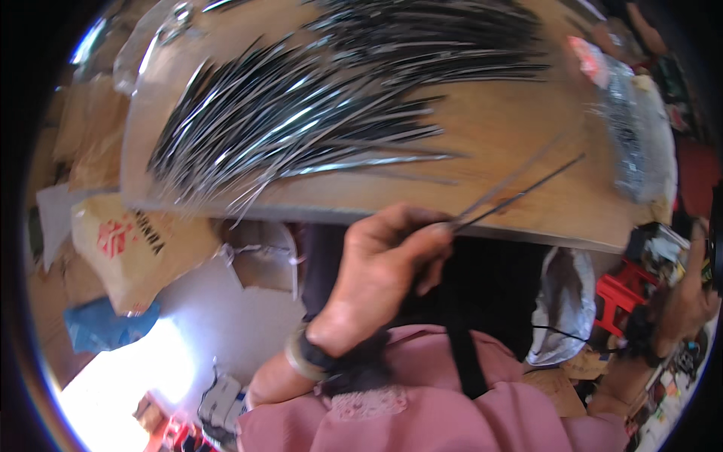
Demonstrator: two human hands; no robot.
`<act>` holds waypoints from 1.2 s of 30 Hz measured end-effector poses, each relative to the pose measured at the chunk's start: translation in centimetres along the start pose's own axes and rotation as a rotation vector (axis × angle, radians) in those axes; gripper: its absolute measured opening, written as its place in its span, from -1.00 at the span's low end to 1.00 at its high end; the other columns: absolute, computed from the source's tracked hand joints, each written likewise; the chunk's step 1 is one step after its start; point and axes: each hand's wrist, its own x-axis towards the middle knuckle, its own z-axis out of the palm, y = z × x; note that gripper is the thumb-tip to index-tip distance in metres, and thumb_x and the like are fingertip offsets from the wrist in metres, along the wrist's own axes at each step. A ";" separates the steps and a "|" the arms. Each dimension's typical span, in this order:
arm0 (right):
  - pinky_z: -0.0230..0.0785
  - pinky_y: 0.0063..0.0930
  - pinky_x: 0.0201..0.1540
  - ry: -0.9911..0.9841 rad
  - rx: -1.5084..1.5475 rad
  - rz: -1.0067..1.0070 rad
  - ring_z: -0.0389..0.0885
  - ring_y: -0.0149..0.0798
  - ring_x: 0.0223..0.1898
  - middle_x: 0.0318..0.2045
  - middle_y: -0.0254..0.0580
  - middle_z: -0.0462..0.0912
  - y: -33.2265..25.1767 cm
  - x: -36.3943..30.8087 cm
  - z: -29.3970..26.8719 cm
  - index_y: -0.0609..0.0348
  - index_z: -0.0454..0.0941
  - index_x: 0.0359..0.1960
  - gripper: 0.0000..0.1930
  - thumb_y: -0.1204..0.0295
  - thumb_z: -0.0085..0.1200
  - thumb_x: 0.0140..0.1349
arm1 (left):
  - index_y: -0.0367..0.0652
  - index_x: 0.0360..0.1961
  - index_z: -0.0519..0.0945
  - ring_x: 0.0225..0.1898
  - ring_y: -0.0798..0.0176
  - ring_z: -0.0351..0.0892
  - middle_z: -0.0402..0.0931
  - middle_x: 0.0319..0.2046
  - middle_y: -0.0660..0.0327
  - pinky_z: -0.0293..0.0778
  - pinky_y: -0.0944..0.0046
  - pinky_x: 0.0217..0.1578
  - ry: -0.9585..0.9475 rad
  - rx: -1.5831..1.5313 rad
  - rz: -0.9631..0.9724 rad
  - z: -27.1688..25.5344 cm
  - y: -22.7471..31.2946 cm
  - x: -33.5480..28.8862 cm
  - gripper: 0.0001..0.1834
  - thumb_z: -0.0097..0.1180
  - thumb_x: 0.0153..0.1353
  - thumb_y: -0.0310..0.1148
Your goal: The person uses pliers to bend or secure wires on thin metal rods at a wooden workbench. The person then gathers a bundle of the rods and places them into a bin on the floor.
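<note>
My left hand (380,264) is closed in front of the table's near edge, pinching a pair of thin dark strips (520,194). From the fingertips the strips fan out to the right over the tabletop. Farther left on the table lies a loose heap of similar long, thin black and silvery strips (294,120). Behind it, another bundle of dark strips (437,34) reaches toward the far edge. My right hand (689,297) is raised at the far right rim of the view, beside a dark object. Its fingers are partly cut off and blurred, so its grip is unclear.
The wooden table (520,113) spans the middle. Clear plastic packs (621,120) lie at its right end. A tan printed bag (143,245) and a blue bag (113,325) are at left. A red stool (623,292) and a silvery sack (563,309) stand at right.
</note>
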 end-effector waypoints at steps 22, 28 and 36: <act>0.35 -0.45 -0.29 0.376 2.548 1.243 0.42 -0.35 -0.20 -0.07 -0.31 0.43 1.0 -10.5 9.1 0.12 0.51 -0.05 -0.67 0.52 0.27 0.15 | -0.34 -0.18 0.55 -0.65 0.22 0.48 0.55 -0.50 0.03 0.36 0.31 -0.65 -0.241 -0.075 -0.120 8.1 1.2 2.6 -0.83 0.21 0.21 -0.56; 0.35 -0.49 -0.29 0.016 2.241 1.100 0.39 -0.33 -0.20 -0.11 -0.26 0.36 -1.7 -7.8 8.4 0.11 0.51 -0.27 -0.80 0.45 0.30 0.14 | -0.36 -0.28 0.54 -0.64 0.46 0.41 0.60 -0.51 0.12 0.27 0.48 -0.63 -0.143 0.238 0.022 7.2 0.2 3.5 -0.91 0.21 0.25 -0.57; 0.36 -0.47 -0.28 0.107 2.386 1.116 0.39 -0.34 -0.20 -0.07 -0.27 0.40 -1.1 -8.3 9.2 0.13 0.53 -0.27 -0.77 0.39 0.33 0.14 | -0.37 -0.24 0.54 -0.68 0.42 0.37 0.57 -0.51 0.09 0.26 0.47 -0.66 -0.075 0.295 0.029 5.1 -0.2 1.9 -0.85 0.23 0.22 -0.53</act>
